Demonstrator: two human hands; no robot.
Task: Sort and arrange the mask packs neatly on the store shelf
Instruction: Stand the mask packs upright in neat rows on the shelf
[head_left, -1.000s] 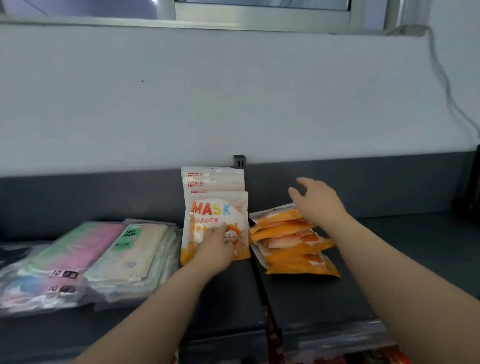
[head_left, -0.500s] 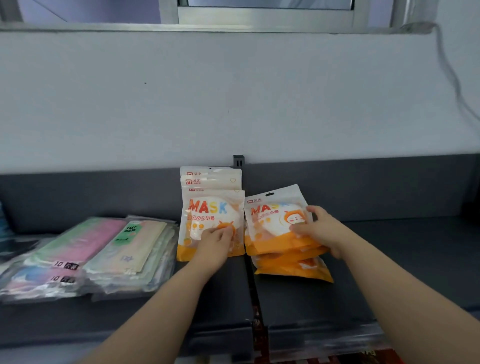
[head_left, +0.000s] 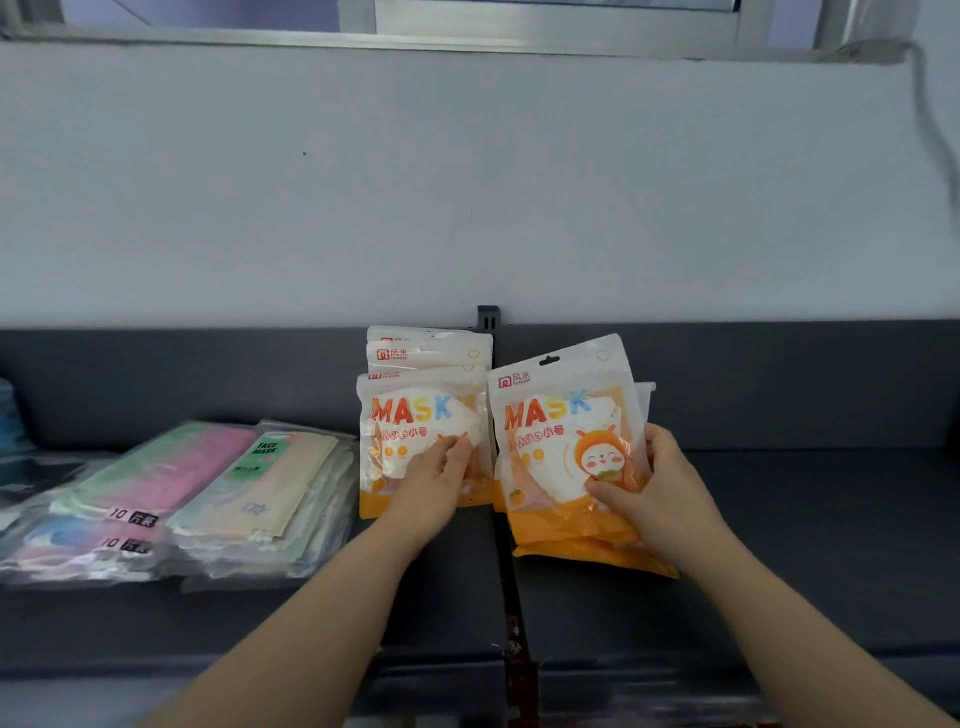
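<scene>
On the dark shelf (head_left: 779, 519), my left hand (head_left: 434, 480) rests flat, fingers straight, on the front of the leaning orange stack (head_left: 415, 410), my right hand (head_left: 660, 493) grips a tilted orange mask pack (head_left: 561, 441) just beside it, pastel packs (head_left: 208, 493) lie further left, and the white wall (head_left: 467, 182) stands behind.

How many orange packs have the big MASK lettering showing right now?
2. One fronts the stack under the left hand; the other fronts the bunch gripped by the right hand. Packs behind them hide their fronts.
</scene>
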